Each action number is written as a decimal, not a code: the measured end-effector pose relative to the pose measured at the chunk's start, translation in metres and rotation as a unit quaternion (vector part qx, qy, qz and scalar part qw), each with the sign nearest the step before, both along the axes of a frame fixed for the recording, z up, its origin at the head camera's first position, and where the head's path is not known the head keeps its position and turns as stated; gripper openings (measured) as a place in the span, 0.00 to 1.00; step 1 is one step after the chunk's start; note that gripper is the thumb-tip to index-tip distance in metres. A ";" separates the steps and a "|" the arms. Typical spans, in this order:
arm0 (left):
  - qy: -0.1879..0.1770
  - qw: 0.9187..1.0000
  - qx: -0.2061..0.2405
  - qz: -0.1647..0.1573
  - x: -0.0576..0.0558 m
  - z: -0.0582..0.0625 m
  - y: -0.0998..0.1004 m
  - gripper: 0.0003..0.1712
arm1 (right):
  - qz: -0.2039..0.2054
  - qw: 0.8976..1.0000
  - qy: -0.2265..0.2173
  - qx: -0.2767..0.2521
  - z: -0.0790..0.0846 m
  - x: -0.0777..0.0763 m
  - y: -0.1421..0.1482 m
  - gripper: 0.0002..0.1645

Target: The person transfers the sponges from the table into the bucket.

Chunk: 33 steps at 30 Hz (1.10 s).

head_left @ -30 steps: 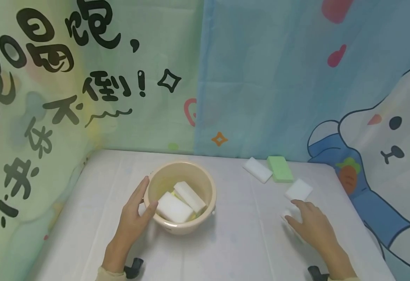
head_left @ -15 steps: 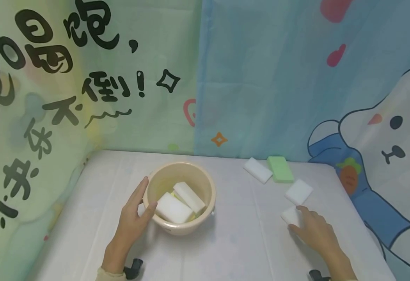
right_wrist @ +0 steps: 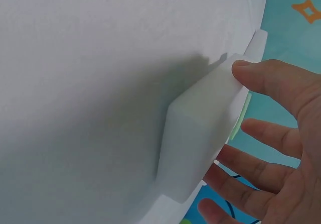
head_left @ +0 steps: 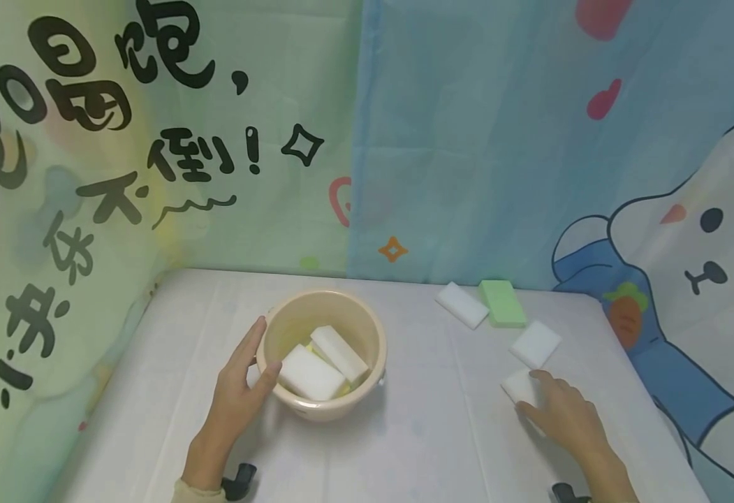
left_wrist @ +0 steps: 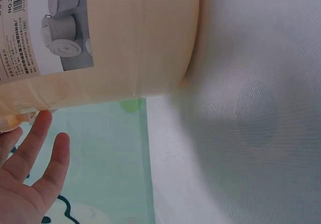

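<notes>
A cream-coloured round tub stands left of centre, holding two white sponge blocks with something yellow partly hidden beneath. My left hand rests against its left side, fingers fairly straight, thumb at the rim. In the left wrist view, fingertips reach the tub's wall. At the right, my right hand pinches another white sponge low over the table. The right wrist view shows the thumb on the upper end of that sponge, with the middle and ring fingertips at its side.
Beyond my right hand lie a white sponge, a light green sponge and one more white sponge. A white cloth covers the table. Printed curtains hang close behind and on the left. The tub bears a paper label.
My right hand has shifted slightly down and right; the sponge under it has gone from tilted to nearly flat. The left hand and tub have stayed put.
</notes>
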<state>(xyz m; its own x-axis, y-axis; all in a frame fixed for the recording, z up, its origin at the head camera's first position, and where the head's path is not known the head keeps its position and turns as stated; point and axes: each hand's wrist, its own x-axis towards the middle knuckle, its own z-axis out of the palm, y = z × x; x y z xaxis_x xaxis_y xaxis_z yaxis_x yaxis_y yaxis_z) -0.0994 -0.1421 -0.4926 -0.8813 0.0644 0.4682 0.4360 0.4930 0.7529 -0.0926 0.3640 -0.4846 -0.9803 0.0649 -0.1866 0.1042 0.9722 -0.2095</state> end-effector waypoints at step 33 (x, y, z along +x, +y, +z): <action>0.007 1.000 0.011 -0.006 0.000 0.000 0.001 0.40 | 0.096 0.989 0.097 -0.051 0.087 0.001 -0.088 0.44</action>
<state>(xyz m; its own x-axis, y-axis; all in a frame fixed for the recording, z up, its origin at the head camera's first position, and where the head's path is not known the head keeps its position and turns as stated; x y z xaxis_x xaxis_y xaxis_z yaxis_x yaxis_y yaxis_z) -0.0993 -0.1412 -0.4922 -0.8738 0.0652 0.4819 0.4526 0.4714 0.7569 -0.0919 0.2761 -0.3972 -0.9909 -0.1345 0.0104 -0.1312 0.9433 -0.3048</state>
